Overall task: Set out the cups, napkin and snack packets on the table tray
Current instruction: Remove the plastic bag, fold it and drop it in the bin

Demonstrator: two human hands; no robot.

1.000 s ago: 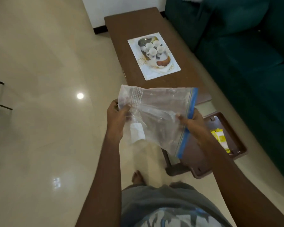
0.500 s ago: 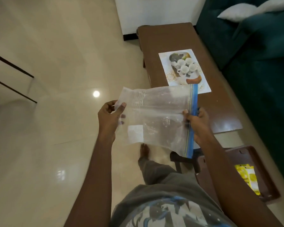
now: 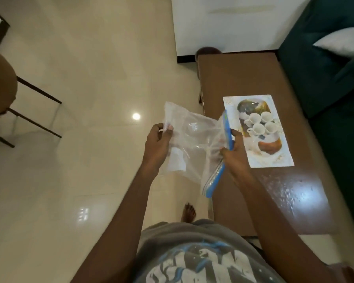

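Zip bag: clear, colourless plastic, with a white label patch low on one face. Zip strip along one edge is bright blue.

Table: mid brown, glossy, with pale glare near its end.

Printed sheet: white ground with faint beige ornament at the corners. The picture on it shows four white cups on a dark grey oval, with an orange-brown shape below.

Sofa: deep teal, plain. Cushion: white.

Floor: cream tiles, shiny, thin pale joints. Wall: white. Skirting: black.

T-shirt: grey, with a white and light blue print.

Chair legs: dark, near black.
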